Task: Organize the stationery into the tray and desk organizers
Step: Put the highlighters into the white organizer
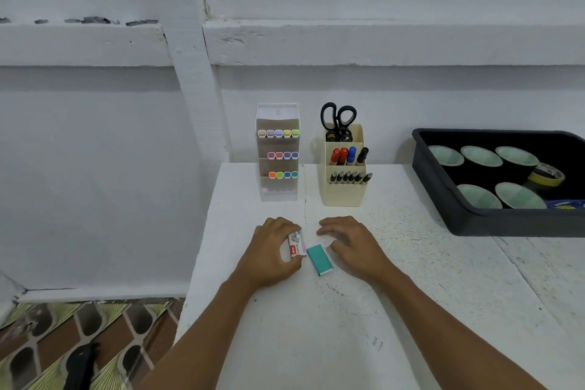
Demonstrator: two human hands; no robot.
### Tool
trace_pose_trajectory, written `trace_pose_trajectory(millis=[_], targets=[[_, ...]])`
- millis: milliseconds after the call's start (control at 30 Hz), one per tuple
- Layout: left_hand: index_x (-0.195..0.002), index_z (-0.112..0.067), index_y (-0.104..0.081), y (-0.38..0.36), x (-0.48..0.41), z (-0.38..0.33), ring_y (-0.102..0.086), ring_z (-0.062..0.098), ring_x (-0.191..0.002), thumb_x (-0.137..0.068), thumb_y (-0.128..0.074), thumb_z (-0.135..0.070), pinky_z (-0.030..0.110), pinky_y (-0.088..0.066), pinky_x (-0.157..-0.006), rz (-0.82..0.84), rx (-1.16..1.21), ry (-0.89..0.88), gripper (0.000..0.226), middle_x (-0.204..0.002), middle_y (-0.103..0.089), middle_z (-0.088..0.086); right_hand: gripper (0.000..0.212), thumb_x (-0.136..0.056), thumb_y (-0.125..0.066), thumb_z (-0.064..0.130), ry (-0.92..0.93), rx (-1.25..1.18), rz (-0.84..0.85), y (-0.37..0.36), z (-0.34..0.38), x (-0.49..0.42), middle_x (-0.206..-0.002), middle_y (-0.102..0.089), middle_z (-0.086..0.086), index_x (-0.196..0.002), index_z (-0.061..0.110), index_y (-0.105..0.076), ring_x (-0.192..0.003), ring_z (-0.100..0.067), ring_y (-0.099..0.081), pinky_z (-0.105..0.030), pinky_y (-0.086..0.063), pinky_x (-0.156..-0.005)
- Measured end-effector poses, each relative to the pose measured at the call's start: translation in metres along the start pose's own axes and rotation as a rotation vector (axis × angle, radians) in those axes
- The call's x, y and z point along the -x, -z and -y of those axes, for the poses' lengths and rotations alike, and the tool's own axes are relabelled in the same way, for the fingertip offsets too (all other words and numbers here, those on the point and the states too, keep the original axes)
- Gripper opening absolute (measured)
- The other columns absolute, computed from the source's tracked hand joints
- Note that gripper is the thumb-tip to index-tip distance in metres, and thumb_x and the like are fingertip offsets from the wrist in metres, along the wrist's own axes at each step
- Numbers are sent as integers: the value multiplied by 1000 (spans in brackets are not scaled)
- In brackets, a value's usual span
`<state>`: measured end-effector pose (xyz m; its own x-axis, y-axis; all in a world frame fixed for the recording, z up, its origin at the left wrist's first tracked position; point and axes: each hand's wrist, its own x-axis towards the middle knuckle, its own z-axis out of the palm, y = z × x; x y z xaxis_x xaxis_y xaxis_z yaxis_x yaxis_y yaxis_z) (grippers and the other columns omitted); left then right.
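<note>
The left hand (pixel 269 252) grips a small box (pixel 296 246), its writing too blurry to read. The right hand (pixel 351 244) lies loose and empty, beside a teal box (pixel 319 259).

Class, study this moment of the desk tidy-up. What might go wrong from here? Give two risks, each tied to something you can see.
1. The left hand grips the small white box not far from the left edge of the table; if it slips, it may drop to the floor.
2. The black tray is crowded with bowls and a tape roll, so a box set there may land tilted on a bowl.
</note>
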<state>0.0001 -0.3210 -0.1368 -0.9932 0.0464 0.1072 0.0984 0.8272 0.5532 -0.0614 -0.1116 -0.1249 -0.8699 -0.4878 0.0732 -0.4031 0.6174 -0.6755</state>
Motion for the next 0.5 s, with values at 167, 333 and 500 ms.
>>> trace_pose_trajectory(millis=[167, 333, 500], targets=[[-141, -28, -40, -2, -1, 3, -43, 11, -125, -82, -61, -48, 21, -38, -103, -53, 66, 74, 66, -143, -44, -7, 76, -75, -75, 52, 85, 166, 325, 14, 1, 8, -146, -19, 33, -142, 43, -39, -128, 10, -6, -26, -9, -109], [-143, -27, -40, -3, 1, 1, -40, 14, -133, -88, -64, -42, 23, -32, -107, -81, 48, 90, 62, -147, -42, -8, 64, -77, -72, 55, 82, 137, 62, -1, -4, 12, -137, -46, 17, -133, 32, -51, -128, -4, -34, -33, -39, -106], [-139, -29, -43, -2, 2, 0, -41, 13, -131, -86, -66, -41, 18, -28, -104, -98, 34, 78, 59, -147, -41, -10, 78, -81, -69, 53, 39, 173, -29, -5, -4, 14, -141, -37, 22, -148, 32, -34, -128, 0, -26, -18, -30, -97]])
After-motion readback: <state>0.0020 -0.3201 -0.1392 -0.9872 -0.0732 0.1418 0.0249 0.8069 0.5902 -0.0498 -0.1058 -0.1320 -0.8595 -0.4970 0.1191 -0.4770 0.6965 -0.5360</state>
